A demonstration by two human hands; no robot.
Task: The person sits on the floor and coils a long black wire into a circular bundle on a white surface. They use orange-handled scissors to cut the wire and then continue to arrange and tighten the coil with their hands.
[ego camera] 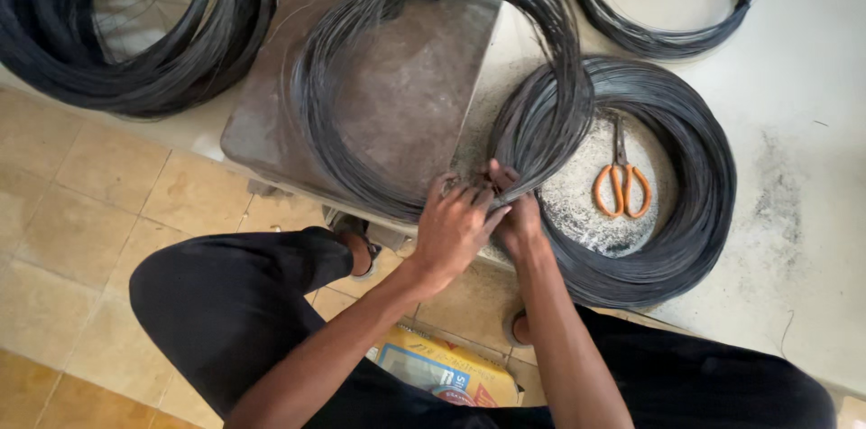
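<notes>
Both hands sit together at the near edge of the thin loop of dark steel wire [433, 77], left hand [451, 229] and right hand [517, 217] pinched on its strands where they cross the thick black wire coil [695, 185]; the loop spreads away from them over the grey metal plate [406, 95], orange-handled scissors [621, 178] just right

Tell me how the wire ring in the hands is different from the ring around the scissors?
The held wire ring is thin and loose, resting on a metal plate; the floor ring is thick, lying flat around orange scissors. Both hands grip only the first. Both are dark wire.
</notes>
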